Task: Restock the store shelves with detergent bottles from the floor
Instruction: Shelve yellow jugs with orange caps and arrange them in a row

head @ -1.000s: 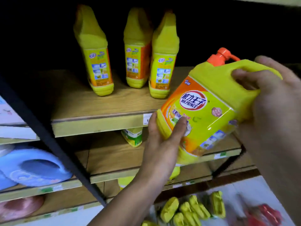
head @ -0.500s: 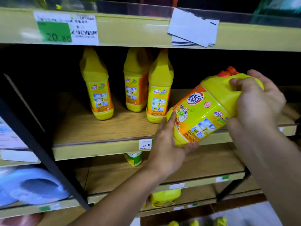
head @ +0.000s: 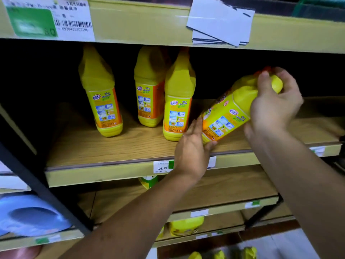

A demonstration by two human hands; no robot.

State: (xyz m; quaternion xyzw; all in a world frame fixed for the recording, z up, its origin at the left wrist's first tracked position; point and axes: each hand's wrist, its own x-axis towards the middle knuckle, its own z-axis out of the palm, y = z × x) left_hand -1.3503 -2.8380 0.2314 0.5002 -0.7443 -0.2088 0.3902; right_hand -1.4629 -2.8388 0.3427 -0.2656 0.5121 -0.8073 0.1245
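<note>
My right hand (head: 274, 103) is wrapped over the top end of a yellow detergent bottle (head: 225, 116), fingers curled around its handle and shoulder so that only a sliver of the orange cap shows above my knuckles. The bottle is tilted, its top leaning up and to the right, its base low and to the left over the front part of the wooden shelf (head: 112, 146). My left hand (head: 194, 146) cups that base: the palm faces the bottle, the fingers are nearly straight and lie against its lower left side, and the thumb tucks beneath the bottom edge. I cannot tell whether the base already touches the board or hangs just above it. Just to the left of my left hand, an upright yellow bottle (head: 177, 109) stands on the same shelf, with a second bottle (head: 149, 94) behind it and a third bottle (head: 101, 101) well apart, farther left. A price tag (head: 162, 166) reading 14.80 sits on the shelf edge, partly covered by my left wrist.
</note>
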